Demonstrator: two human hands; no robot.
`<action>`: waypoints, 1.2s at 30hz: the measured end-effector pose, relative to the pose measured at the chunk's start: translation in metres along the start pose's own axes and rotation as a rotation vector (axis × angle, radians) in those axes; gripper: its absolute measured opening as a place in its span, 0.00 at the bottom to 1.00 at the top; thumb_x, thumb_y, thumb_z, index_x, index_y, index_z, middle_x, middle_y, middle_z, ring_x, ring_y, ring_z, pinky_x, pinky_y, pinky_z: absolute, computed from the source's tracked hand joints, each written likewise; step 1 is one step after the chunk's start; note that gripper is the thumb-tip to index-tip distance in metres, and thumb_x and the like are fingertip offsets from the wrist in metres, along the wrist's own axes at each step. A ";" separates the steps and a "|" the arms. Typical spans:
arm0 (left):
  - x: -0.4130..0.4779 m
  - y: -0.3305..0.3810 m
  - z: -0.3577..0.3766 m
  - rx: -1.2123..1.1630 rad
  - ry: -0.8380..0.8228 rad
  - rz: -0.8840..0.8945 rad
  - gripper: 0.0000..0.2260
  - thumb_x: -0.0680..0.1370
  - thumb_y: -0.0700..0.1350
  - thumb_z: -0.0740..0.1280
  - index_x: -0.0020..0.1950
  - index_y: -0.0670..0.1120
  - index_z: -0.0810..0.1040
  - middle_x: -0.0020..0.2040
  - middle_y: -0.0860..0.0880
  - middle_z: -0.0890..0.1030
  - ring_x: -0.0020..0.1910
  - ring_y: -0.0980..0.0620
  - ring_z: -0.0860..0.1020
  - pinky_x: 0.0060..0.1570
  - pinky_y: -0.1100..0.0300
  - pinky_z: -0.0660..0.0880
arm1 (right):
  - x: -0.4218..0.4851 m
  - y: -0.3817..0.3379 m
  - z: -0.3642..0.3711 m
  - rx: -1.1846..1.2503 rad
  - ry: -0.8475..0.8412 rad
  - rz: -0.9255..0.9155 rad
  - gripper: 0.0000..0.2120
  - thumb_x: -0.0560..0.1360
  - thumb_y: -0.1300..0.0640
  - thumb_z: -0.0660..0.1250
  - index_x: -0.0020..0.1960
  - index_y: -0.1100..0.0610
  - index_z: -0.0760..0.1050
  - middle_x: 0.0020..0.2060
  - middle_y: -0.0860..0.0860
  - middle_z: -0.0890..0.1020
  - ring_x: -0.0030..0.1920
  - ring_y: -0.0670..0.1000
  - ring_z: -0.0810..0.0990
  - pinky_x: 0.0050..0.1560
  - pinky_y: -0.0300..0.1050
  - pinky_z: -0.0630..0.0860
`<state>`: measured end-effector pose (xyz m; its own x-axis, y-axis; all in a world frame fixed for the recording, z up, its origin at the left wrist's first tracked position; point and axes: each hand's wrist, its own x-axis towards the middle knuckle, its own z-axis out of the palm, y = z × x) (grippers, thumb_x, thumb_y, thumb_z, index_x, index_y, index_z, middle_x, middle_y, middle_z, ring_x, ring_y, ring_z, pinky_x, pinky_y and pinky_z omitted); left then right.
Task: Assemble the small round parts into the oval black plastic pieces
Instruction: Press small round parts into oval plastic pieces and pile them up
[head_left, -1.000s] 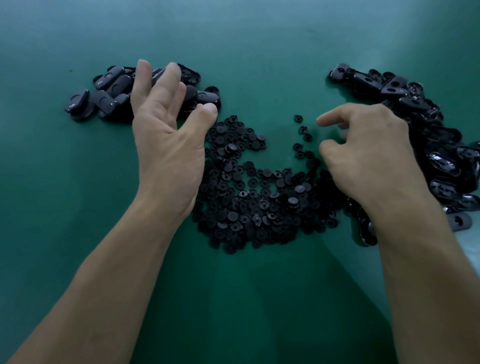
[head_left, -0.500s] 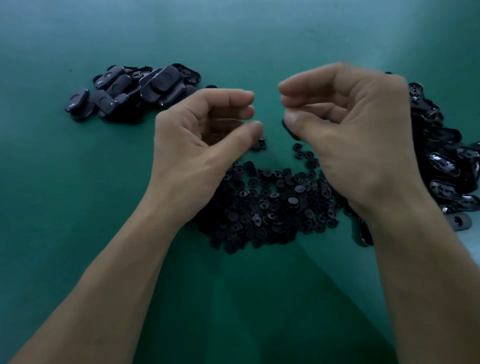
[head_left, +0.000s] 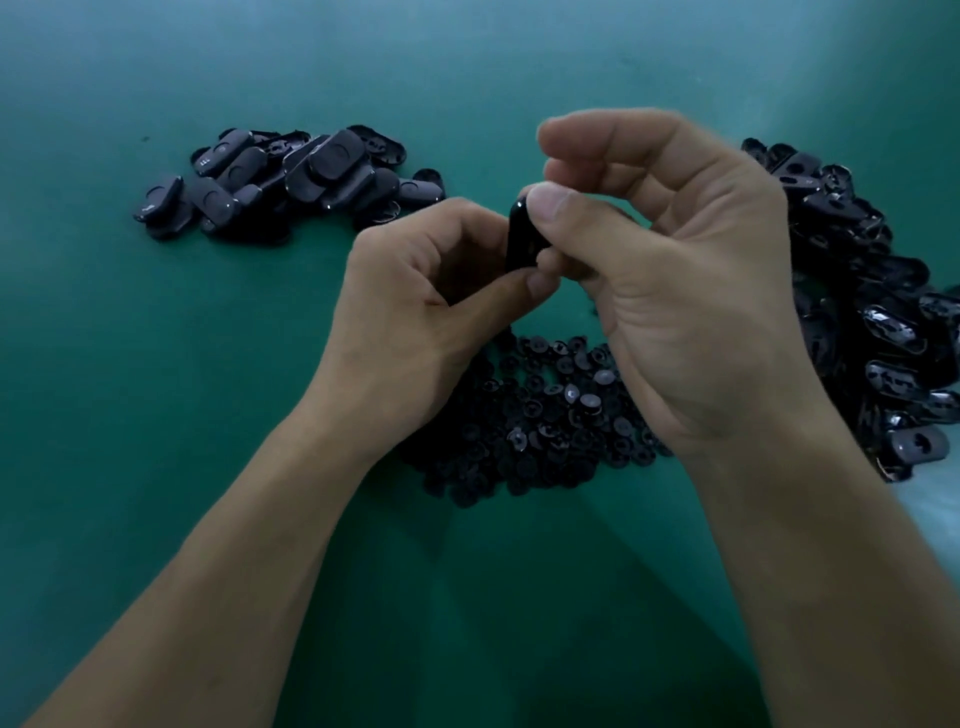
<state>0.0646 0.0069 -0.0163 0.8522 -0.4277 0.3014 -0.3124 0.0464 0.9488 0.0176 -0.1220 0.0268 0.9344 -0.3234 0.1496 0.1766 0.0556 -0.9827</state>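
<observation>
Far left on your table (head_left: 156, 415): left pile of oval pieces (head_left: 291, 182), overlapping each other. Your left hand (head_left: 415, 312) is curled, thumb and fingers gripping the lower end of the held oval piece (head_left: 519, 234), which stands on edge above the table. Your right hand (head_left: 675, 291) pinches the same piece near its upper end, index finger lifted clear. Can't tell whether either hand also holds a round part. Small round parts (head_left: 545, 415) are heaped below both hands. Right pile of oval pieces (head_left: 872, 322) sits at the far right.
</observation>
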 end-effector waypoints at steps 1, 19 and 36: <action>0.000 -0.001 0.000 0.007 0.011 -0.004 0.08 0.75 0.38 0.74 0.44 0.50 0.79 0.35 0.50 0.82 0.33 0.53 0.77 0.34 0.59 0.74 | 0.001 0.000 -0.001 -0.059 0.017 -0.023 0.10 0.75 0.70 0.71 0.47 0.55 0.81 0.41 0.51 0.81 0.38 0.44 0.79 0.38 0.36 0.76; 0.003 -0.001 -0.002 -0.005 0.095 -0.007 0.03 0.79 0.38 0.69 0.52 0.45 0.81 0.43 0.53 0.84 0.41 0.58 0.82 0.45 0.64 0.77 | 0.002 -0.001 -0.011 -0.400 -0.038 -0.004 0.08 0.76 0.57 0.74 0.42 0.52 0.76 0.34 0.50 0.85 0.32 0.44 0.82 0.34 0.33 0.73; 0.005 -0.006 -0.005 -0.061 0.192 0.005 0.07 0.76 0.38 0.74 0.49 0.48 0.79 0.39 0.58 0.83 0.39 0.62 0.78 0.42 0.67 0.75 | 0.003 0.005 -0.029 -0.947 -0.130 0.155 0.14 0.73 0.44 0.74 0.57 0.44 0.81 0.43 0.40 0.81 0.41 0.38 0.77 0.43 0.28 0.72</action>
<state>0.0725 0.0093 -0.0197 0.9169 -0.2481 0.3127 -0.2954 0.1049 0.9496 0.0126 -0.1502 0.0189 0.9634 -0.2660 -0.0340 -0.2206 -0.7141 -0.6643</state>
